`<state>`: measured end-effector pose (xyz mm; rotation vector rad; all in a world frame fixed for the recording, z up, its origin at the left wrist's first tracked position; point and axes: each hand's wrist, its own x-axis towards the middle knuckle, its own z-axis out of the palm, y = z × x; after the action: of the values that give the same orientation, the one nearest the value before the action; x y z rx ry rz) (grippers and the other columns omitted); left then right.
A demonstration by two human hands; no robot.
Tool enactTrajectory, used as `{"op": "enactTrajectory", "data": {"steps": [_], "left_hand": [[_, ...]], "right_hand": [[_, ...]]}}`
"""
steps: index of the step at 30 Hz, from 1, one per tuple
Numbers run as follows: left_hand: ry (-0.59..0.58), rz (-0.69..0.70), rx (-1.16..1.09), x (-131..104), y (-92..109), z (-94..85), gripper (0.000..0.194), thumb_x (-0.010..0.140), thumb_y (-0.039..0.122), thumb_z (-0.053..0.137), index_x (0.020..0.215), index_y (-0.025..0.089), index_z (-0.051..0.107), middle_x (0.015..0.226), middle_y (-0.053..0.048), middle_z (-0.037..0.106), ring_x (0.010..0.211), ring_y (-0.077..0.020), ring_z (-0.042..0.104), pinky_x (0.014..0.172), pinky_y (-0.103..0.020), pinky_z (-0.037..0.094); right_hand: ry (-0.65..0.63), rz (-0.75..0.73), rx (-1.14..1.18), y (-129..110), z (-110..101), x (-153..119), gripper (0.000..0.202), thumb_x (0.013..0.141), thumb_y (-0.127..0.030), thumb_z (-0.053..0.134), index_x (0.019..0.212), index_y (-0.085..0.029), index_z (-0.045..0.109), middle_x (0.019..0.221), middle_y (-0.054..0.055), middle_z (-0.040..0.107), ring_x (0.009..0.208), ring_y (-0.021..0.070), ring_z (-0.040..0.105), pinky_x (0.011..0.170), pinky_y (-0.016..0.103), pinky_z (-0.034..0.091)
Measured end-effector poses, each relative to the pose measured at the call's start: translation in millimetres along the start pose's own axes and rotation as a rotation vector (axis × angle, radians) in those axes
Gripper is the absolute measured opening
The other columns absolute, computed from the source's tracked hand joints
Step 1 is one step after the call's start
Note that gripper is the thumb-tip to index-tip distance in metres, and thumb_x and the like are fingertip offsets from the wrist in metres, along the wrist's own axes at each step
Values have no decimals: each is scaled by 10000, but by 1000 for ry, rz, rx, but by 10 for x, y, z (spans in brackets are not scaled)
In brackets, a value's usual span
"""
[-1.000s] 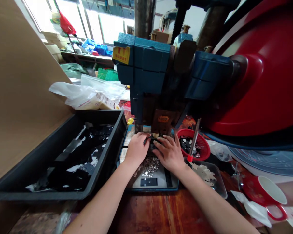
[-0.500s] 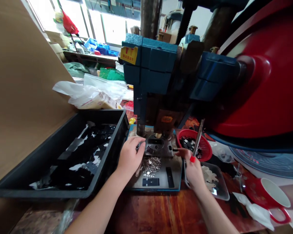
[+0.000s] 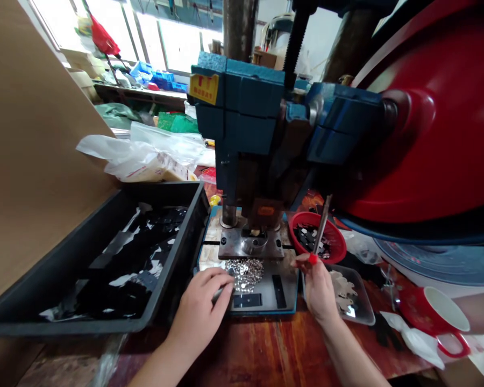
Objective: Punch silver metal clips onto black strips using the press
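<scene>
Reddish wooden bench (image 3: 262, 349) | blue metal press (image 3: 246, 102): steel die (image 3: 230, 247) vacated, likely safer | left hand (image 3: 201, 302) front-left, right hand (image 3: 321, 290) front-right; grips unclear

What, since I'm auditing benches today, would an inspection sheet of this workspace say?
Surface: reddish table, streaked.
Job's things: blue press with a metal block on its base; shiny pieces heaped in front; two black strips nearby.
Clutter: red mug and crumpled white sheet at right.
Hands: left hand beside the shiny pieces, grip unclear; right hand by the red-tipped rod, contact unclear.
Cables: nothing seen for certain.
Surroundings: windows behind; black crate and cardboard at left.
</scene>
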<state>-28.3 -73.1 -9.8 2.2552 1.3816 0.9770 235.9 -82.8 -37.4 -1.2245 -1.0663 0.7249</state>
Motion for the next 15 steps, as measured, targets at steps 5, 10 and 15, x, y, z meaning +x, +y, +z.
{"op": "enactTrajectory", "data": {"steps": [5, 10, 15], "left_hand": [[-98, 14, 106, -117, 33, 31, 180, 863, 293, 514, 991, 250, 633, 1053, -61, 579, 1013, -241, 546, 883, -430, 462], [-172, -9, 171, -110, 82, 82, 173, 821, 315, 572, 963, 238, 636, 1076, -67, 559, 1024, -268, 526, 877, -467, 451], [-220, -36, 164, -113, 105, 101, 148, 822, 312, 569, 926, 229, 634, 1062, -70, 557, 1013, -270, 516, 871, -463, 441]], "right_hand": [[-61, -1, -350, -84, 176, 116, 336, 875, -481, 447, 861, -191, 616, 731, 36, 642, 723, 189, 595, 705, 305, 467], [-214, -212, -653, -233, 554, 633, 324, 853, -455, 485, 939, -186, 643, 864, 68, 664, 823, 207, 597, 763, 321, 438], [-228, -108, -613, -230, 670, 848, 273, 771, -458, 592, 795, -192, 649, 775, 37, 665, 723, 186, 592, 669, 291, 417]]}}
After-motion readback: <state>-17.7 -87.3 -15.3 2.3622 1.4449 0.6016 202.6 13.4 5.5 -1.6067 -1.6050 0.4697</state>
